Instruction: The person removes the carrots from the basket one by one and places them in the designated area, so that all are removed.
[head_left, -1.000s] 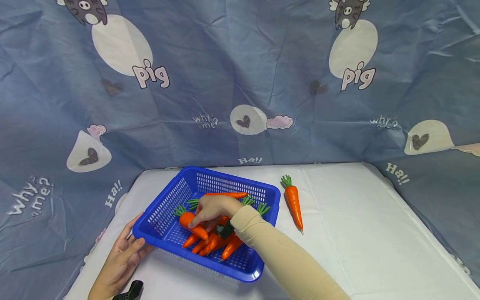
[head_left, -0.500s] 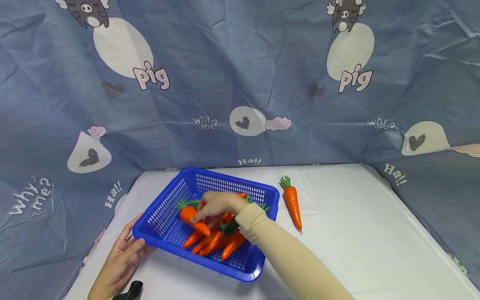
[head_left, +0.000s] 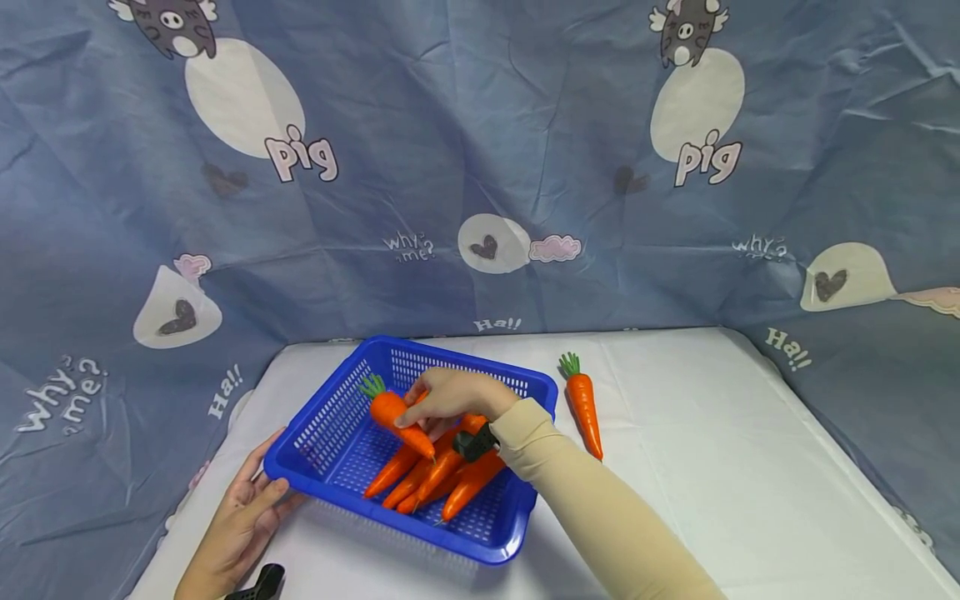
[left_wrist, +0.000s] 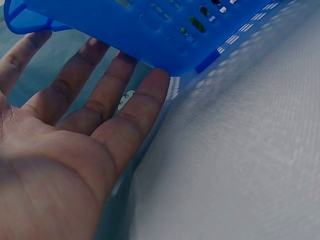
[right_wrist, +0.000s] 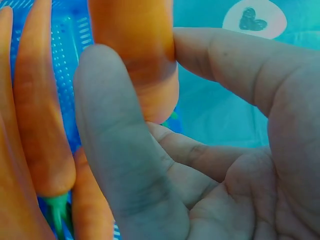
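Observation:
My right hand (head_left: 453, 393) pinches an orange carrot (head_left: 387, 410) with a green top between thumb and fingers, above the blue plastic basket (head_left: 375, 512). In the right wrist view, the thumb crosses in front of the held carrot (right_wrist: 137, 30). Several more carrots (head_left: 438, 471) lie in the basket beneath this hand, partly hidden by it. At the basket's near left corner is my left hand (head_left: 243, 512). Its fingers look nearly straight and spread in the left wrist view, with fingertips touching the outside of the basket (left_wrist: 135, 30).
A single carrot (head_left: 583, 408) lies on the white table (head_left: 697, 450), right of the basket. Behind the table hangs a blue printed cloth (head_left: 480, 167), which also runs down both sides.
The right hand has lifted the carrot from among the others and shifted slightly up and to the right. The left hand and the basket have stayed practically still.

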